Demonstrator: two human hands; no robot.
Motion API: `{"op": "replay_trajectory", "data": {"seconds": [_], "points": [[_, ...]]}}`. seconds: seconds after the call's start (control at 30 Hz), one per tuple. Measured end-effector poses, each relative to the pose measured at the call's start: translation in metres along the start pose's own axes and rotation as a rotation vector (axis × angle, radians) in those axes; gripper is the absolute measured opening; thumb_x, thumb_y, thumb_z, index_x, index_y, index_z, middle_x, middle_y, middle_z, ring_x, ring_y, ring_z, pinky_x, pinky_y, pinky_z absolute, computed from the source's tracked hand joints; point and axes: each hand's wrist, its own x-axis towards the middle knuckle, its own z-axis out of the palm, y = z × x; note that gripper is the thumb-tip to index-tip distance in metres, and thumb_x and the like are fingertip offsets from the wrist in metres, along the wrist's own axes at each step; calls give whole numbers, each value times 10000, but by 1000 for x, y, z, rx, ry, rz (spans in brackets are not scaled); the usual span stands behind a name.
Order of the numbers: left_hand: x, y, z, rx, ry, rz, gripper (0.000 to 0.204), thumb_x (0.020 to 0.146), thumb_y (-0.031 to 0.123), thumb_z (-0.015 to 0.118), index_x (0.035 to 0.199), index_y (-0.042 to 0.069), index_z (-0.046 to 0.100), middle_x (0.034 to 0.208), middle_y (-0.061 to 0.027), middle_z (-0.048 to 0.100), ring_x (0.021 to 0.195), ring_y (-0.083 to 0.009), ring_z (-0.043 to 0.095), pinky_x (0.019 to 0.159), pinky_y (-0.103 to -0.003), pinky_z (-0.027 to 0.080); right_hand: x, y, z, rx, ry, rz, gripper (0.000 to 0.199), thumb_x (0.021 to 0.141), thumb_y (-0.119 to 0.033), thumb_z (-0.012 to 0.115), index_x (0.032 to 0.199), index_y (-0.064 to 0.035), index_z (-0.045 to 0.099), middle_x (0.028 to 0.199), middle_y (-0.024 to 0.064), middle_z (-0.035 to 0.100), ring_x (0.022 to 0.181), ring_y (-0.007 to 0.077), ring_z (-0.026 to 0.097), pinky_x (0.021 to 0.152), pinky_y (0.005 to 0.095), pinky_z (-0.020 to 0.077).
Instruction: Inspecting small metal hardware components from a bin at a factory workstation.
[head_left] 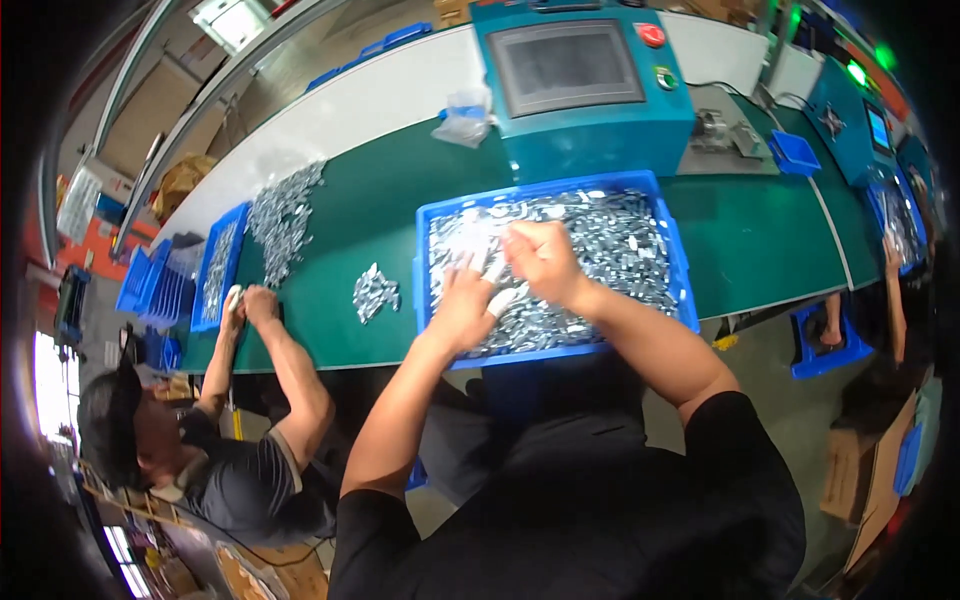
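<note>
A large blue tray [425, 262] in front of me holds a mass of small shiny metal pieces [610, 245]. My left hand [463, 308] is over the tray's left half, fingers stretched and apart, with white coverings on the thumb and a finger. Close on its right, my right hand [545, 262] is curled, thumb and fingertips pressed together near the left hand's fingers. Whatever lies in that pinch is too small and blurred to make out. Glare whitens the pieces by the fingertips.
On the green table [365, 225] lie a small pile of pieces [376, 294] and a larger heap [283, 220]. A co-worker's hands [248, 303] are by a smaller blue tray [238, 228] at left. Behind my tray stands a teal machine [598, 140] with a screen.
</note>
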Motion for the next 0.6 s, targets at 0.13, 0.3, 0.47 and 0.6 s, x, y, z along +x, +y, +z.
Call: {"op": "replay_trajectory", "data": {"seconds": [0.13,0.3,0.47,0.6], "points": [[-40,-9,-18,-192,494,34,368,861,89,654,1223,46,599,1247,-185,595,1210,-381,529,1027,-434,407,-5,13,2,-21,-104,204,365,1000,-208,473,693,-37,573,556,8,525,503,66,492,475,242,385],[-98,-77,-19,-13,708,-494,208,792,50,721,993,37,675,933,-144,661,872,-313,632,786,-389,498,-4,17,11,-37,-202,257,367,1001,-197,468,681,-39,557,572,-8,515,500,55,474,473,229,372],[-101,-92,2,49,701,-432,228,759,107,772,953,41,672,878,-142,647,829,-329,610,741,-400,490,-5,32,13,-10,-270,257,383,1004,-201,467,661,-43,527,536,4,499,466,65,440,450,240,341],[-89,-94,5,91,696,-427,211,768,92,755,957,51,669,862,-142,637,818,-330,597,741,-407,484,-4,30,13,7,-277,286,388,1010,-218,467,671,-39,532,521,1,487,456,64,431,438,241,333]]}}
